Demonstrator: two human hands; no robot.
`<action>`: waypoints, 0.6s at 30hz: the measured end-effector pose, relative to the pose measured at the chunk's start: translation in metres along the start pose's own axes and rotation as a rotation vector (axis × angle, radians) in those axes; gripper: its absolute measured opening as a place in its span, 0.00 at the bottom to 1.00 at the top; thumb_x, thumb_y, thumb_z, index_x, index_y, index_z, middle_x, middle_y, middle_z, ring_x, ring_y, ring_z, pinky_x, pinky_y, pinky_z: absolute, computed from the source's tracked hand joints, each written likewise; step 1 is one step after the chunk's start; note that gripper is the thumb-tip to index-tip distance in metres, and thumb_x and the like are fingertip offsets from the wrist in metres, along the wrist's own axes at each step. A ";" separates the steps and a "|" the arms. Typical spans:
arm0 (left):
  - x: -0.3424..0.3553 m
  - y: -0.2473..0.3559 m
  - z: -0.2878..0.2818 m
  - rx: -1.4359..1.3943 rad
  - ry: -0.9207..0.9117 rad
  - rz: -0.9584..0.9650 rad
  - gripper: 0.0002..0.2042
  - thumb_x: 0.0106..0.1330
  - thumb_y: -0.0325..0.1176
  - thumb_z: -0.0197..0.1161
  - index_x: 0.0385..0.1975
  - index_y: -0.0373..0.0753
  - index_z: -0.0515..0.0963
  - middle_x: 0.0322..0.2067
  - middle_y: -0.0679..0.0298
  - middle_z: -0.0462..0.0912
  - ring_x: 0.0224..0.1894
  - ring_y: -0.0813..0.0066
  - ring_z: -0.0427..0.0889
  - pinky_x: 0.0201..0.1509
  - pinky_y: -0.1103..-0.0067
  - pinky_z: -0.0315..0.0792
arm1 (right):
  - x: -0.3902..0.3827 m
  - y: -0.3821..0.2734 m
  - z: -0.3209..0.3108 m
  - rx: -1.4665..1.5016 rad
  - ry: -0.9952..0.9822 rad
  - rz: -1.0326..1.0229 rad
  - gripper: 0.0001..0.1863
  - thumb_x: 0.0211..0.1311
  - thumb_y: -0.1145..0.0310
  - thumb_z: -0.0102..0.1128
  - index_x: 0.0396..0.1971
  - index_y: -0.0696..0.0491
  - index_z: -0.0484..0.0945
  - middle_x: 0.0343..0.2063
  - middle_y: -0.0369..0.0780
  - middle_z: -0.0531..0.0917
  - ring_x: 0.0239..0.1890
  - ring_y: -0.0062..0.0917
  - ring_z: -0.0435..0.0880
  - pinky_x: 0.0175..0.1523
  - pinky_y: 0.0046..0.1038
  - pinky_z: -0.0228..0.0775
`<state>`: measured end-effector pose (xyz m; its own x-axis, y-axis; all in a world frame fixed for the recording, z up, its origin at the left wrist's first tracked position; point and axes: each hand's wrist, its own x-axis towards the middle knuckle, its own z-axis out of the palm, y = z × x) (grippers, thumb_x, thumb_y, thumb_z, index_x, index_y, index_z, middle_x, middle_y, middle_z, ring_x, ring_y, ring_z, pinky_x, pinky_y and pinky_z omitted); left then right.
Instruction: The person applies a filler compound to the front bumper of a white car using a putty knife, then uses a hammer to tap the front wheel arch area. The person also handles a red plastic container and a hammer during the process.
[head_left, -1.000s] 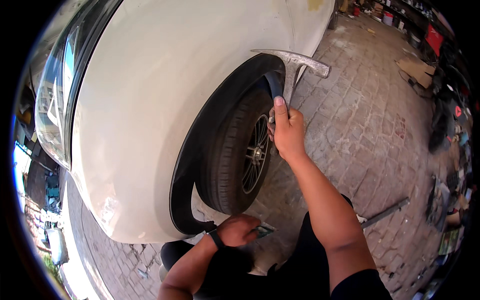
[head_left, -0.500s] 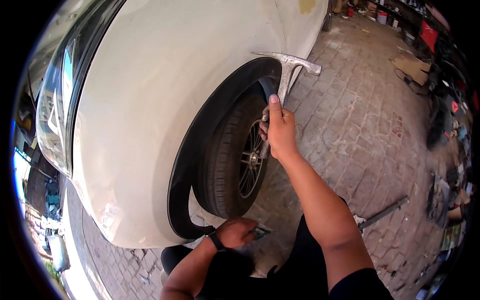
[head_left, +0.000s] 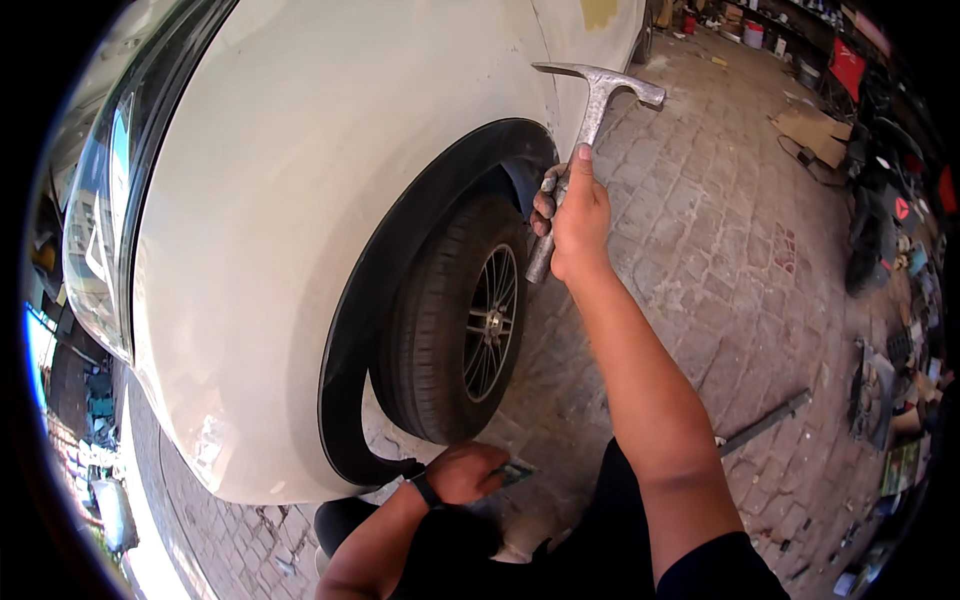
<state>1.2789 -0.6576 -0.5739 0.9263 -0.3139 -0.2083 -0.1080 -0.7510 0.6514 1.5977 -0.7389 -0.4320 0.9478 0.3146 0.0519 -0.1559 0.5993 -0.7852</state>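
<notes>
My right hand (head_left: 582, 220) is wrapped around the shaft of a metal pick hammer (head_left: 600, 90), thumb along the handle. The hammer is raised beside the wheel arch, its long thin end toward the pale car fender (head_left: 270, 230) and its blunt face to the right. My left hand (head_left: 468, 473), with a dark band at the wrist, is curled low by the bottom end of the black wheel-arch trim (head_left: 345, 370). Its fingertips are hidden; a small dark-green flat piece (head_left: 515, 470) shows beside them, and whether it is held is unclear. Behind the trim stands the tire (head_left: 430, 330).
Brick paving (head_left: 690, 260) spreads to the right of the car. A metal bar (head_left: 765, 422) lies near my right knee. Cardboard (head_left: 812, 135) and piled parts line the right side. The headlight (head_left: 105, 220) curves along the car's left.
My right hand has lifted the hammer up and to the right, away from the wheel arch. The left hand stays low by the trim, and the view has shifted slightly.
</notes>
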 end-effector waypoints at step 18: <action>0.001 -0.005 0.002 0.005 -0.023 -0.032 0.10 0.66 0.34 0.62 0.39 0.34 0.76 0.36 0.47 0.80 0.44 0.41 0.80 0.49 0.55 0.73 | 0.018 -0.009 0.021 -0.134 -0.025 -0.036 0.31 0.78 0.37 0.47 0.31 0.53 0.72 0.17 0.34 0.71 0.17 0.20 0.69 0.22 0.26 0.62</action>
<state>1.2796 -0.6551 -0.5784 0.9209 -0.3030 -0.2453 -0.0806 -0.7636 0.6407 1.6101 -0.7232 -0.4114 0.9447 0.3137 0.0959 -0.0814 0.5074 -0.8579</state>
